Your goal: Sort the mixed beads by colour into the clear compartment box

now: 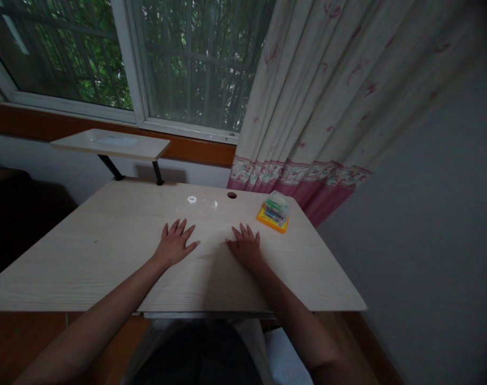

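Observation:
My left hand [175, 243] lies palm down on the pale wooden desk [118, 256], its fingers spread and nothing in it. To the right, my right hand [246, 247] also rests flat on the desktop with fingers apart. Just beyond the right hand, on its far right side, sits a plastic case [273, 212] with a clear lid and a yellow-orange base. Coloured items show through the lid, too small to make out. Neither hand touches the case.
A small raised shelf [110, 143] on black legs stands at the desk's back left. A round cable hole [232, 195] is near the back edge. Behind are a window and a floral curtain [299, 107]; a wall [419, 214] borders the right side.

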Demonstrator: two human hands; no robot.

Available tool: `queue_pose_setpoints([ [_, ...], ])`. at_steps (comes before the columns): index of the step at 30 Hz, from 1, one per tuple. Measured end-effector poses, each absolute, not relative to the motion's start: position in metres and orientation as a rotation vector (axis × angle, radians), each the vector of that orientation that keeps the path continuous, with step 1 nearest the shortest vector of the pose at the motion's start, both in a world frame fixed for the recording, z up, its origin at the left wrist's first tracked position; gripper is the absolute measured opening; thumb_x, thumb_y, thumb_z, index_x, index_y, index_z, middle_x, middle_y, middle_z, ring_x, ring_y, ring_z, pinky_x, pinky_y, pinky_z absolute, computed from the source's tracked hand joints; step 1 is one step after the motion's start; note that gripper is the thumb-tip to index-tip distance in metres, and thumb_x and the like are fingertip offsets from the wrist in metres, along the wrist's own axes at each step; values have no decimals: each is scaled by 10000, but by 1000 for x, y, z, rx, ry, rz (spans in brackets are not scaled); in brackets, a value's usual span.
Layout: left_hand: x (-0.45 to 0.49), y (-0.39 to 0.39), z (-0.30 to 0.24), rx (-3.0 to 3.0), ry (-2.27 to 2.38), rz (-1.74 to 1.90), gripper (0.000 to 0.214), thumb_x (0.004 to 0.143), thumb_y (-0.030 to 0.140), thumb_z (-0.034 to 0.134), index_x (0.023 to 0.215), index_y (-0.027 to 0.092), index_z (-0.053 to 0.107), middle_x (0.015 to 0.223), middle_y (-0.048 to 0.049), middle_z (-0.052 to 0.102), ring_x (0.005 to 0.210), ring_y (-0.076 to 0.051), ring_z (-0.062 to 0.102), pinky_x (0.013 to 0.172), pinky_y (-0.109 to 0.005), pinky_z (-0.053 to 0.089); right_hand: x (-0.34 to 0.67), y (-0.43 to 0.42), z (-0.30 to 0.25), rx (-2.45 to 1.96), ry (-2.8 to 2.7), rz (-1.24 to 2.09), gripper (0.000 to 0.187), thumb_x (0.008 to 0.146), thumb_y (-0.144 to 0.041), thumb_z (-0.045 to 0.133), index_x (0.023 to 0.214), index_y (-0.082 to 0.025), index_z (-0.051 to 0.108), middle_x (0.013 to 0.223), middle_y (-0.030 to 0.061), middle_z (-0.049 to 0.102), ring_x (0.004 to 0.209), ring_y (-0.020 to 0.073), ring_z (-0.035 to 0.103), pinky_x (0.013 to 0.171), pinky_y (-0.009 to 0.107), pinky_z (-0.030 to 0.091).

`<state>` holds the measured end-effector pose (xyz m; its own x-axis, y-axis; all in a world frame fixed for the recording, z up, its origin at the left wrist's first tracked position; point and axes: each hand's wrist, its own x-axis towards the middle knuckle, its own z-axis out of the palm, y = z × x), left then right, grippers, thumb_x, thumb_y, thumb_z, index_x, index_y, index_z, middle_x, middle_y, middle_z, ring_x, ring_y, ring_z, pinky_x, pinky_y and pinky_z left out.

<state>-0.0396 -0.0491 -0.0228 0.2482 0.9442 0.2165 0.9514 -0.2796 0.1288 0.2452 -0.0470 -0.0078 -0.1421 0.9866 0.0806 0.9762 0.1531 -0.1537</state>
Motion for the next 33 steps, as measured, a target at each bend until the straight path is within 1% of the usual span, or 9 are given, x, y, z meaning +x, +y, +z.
queue_pose_setpoints([
  [7, -40, -50, -22, -2458, -1874, -394, 686, 916, 698, 332, 1463, 298, 434, 1591, -108, 294, 1477, -351, 217, 1166, -596, 122, 245, -47, -8, -1951, -2257, 104, 668, 950, -667, 289, 1492, -286, 377, 1616, 97, 245, 1501, 314, 139, 1164, 611, 67],
  [13, -39, -49, -22, -2463, -1874, -422, 669, 914, 688, 355, 1447, 297, 458, 1580, -110, 318, 1473, -353, 224, 1162, -600, 124, 245, -47, -8, -1943, -2243, 97, 656, 949, -657, 321, 1484, -283, 393, 1605, 104, 272, 1497, 312, 163, 1165, 616, 66],
  [28, -39, -50, -24, -2453, -1864, -417, 663, 923, 676, 346, 1457, 295, 442, 1580, -118, 317, 1472, -350, 227, 1162, -588, 133, 245, -49, -7, -1927, -2241, 100, 638, 955, -636, 338, 1474, -274, 414, 1601, 100, 285, 1492, 316, 181, 1170, 606, 77],
  [31, -39, -49, -26, -2445, -1849, -386, 656, 929, 660, 346, 1457, 284, 446, 1578, -128, 317, 1471, -360, 224, 1159, -585, 145, 244, -50, -7, -1907, -2247, 76, 602, 968, -590, 357, 1458, -251, 442, 1584, 106, 323, 1483, 316, 211, 1171, 596, 111],
  [33, -39, -49, -26, -2454, -1824, -368, 650, 935, 639, 353, 1460, 266, 443, 1575, -140, 318, 1463, -372, 237, 1151, -581, 168, 246, -48, -6, -1861, -2274, 55, 573, 971, -540, 393, 1435, -214, 477, 1559, 116, 371, 1467, 294, 263, 1181, 541, 164],
])
